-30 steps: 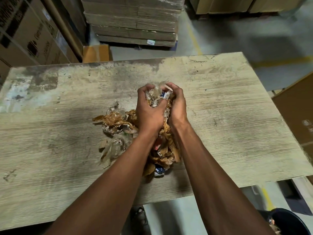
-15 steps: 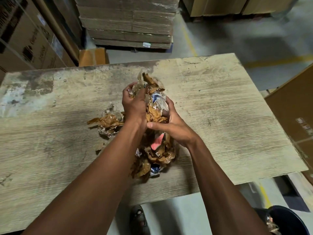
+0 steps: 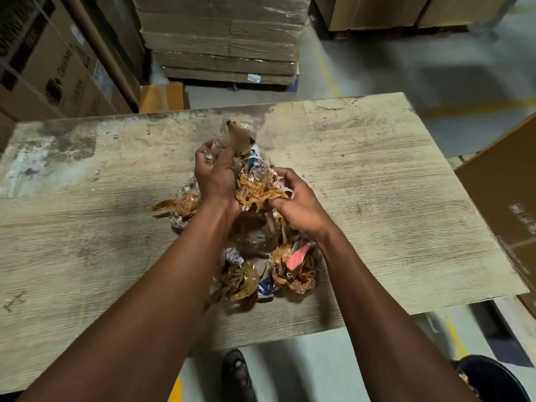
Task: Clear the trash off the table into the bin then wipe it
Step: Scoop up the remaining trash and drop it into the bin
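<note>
We have both hands closed around one crumpled bundle of trash (image 3: 258, 190) above the surface (image 3: 391, 204): our left hand (image 3: 216, 175) grips the brown and clear wrappers, our right hand (image 3: 298, 204) pinches the tape wad from the side. More scraps (image 3: 293, 271) lie loose beneath, another clump (image 3: 181, 207) to the left. The bin (image 3: 493, 378) sits on the floor at our lower right. Loose ends may drop on the way there, we judge, since the bundle is springy. Print on the stacked boxes (image 3: 58, 76) is too blurred to read

Stacked flat cardboard (image 3: 223, 44) at 12 o'clock; printed cartons (image 3: 43, 74) at 10; sandalled foot (image 3: 237, 375) at 6.
</note>
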